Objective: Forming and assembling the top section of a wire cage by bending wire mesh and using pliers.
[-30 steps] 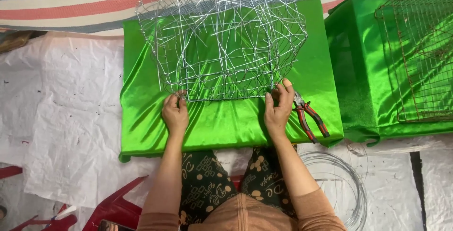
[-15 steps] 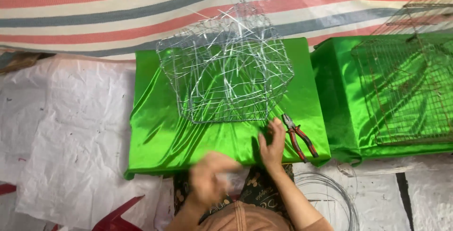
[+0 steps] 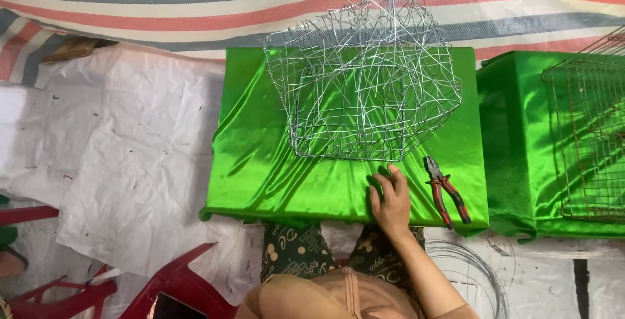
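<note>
A tangled silver wire cage (image 3: 364,88) sits on a table draped in shiny green cloth (image 3: 260,163), seen from above. The person's right hand (image 3: 392,202) lies flat on the cloth near the table's front edge, fingers loose and spread, grasping nothing. The cage lies at twelve o'clock from that hand, its lower rim just beyond the fingertips; whether they touch cannot be told. The left hand is out of sight. Red-handled pliers (image 3: 446,192) rest at three o'clock from the hand, just beside it. A second green-covered table (image 3: 514,137) with a rusty wire grid (image 3: 589,143) stands farther toward three o'clock.
</note>
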